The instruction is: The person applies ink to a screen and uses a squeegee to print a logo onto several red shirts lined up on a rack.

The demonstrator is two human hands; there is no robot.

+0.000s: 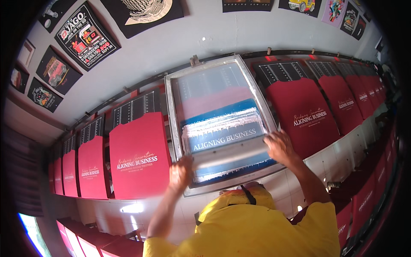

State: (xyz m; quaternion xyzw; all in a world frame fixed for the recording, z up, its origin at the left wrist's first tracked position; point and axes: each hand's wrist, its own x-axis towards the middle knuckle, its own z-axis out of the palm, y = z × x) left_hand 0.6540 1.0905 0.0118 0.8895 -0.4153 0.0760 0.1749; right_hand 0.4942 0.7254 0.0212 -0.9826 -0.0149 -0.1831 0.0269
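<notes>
A silk screen in a metal frame (173,128) lies over a red shirt panel on the printing bench. Its mesh (201,90) is partly blue, with white lettering in the stencil and a band of white ink (222,122) beyond it. Across the mesh lies a long squeegee (231,154), slightly blurred. My left hand (181,173) is closed round its left end, close to the frame's left side. Gripping the other end is my right hand (280,147), near the frame's right side. More white ink streaks the mesh's near end.
Printed red shirt panels (139,150) on dark boards line the bench to the left, and more red panels (302,111) to the right. A dark rail (150,77) with small blocks runs along the back. Posters (87,36) hang on the grey wall. Behind me stand further red panels (364,201).
</notes>
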